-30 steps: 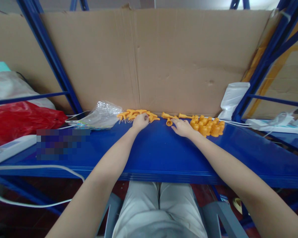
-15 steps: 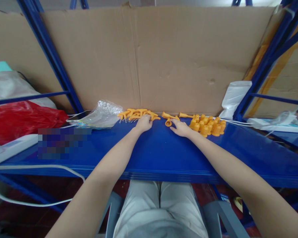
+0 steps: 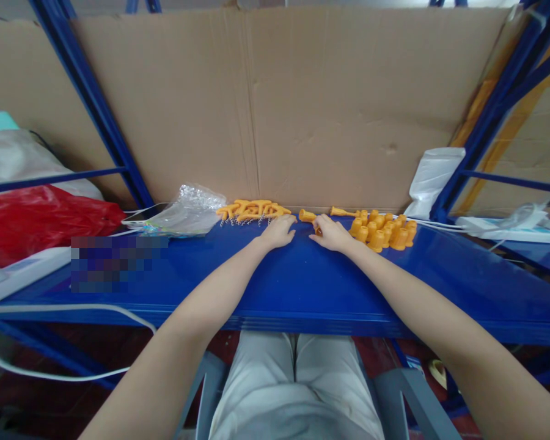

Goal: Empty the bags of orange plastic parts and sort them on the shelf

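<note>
My left hand [image 3: 279,231] rests on the blue shelf [image 3: 275,281] with its fingers curled; whatever it holds is hidden. It lies just right of a pile of thin orange pin-like pieces [image 3: 252,211]. My right hand [image 3: 332,232] is close beside it, fingertips pinched on a small orange cup piece [image 3: 318,231]. An orange cone piece [image 3: 307,215] lies just behind the two hands, and another [image 3: 341,212] behind the right hand. A cluster of several upright orange caps [image 3: 382,231] stands right of my right hand.
A cardboard sheet [image 3: 302,104] closes the back of the shelf. A clear plastic bag [image 3: 190,211] and a red bag [image 3: 41,220] lie to the left. A white bag [image 3: 433,177], white cables and a power strip [image 3: 486,231] are to the right.
My left hand has left the pin pile and slid right toward my right hand. My right hand has closed over the small orange cup piece, which now shows only partly.
</note>
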